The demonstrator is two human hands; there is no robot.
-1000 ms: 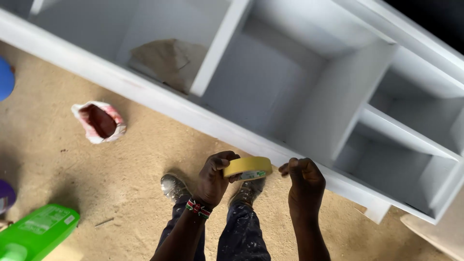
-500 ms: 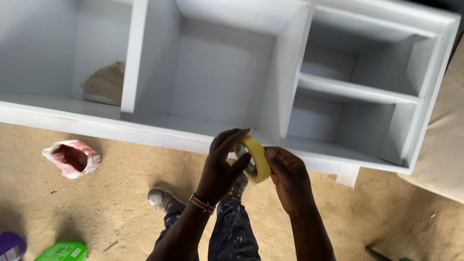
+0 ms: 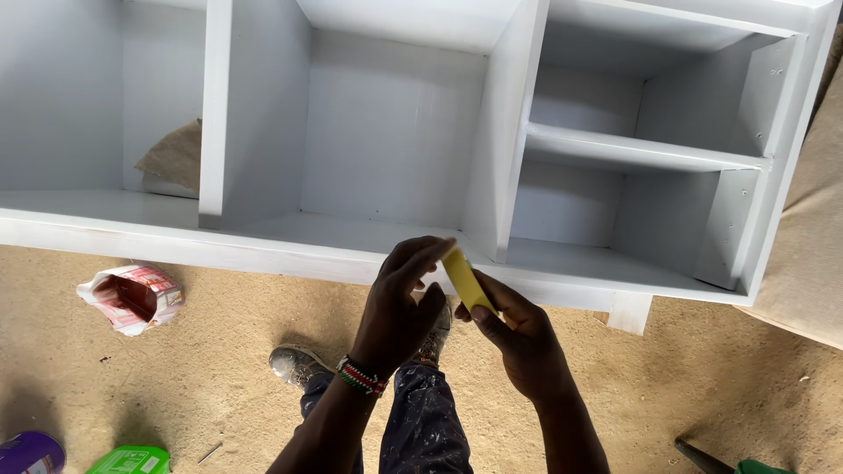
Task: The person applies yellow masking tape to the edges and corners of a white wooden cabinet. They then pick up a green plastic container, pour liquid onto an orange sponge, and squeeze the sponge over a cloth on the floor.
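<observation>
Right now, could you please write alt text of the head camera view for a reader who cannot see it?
Two bare hands, left hand and right hand, hold a yellow tape roll edge-on above a sandy floor. Behind them lies a white-painted cabinet with open compartments; an open red-and-white bag lies at left.

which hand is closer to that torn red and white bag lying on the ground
Left. The left hand is to the right of the torn bag, well apart from it; the right hand is farther right, beyond the yellow tape roll.
</observation>
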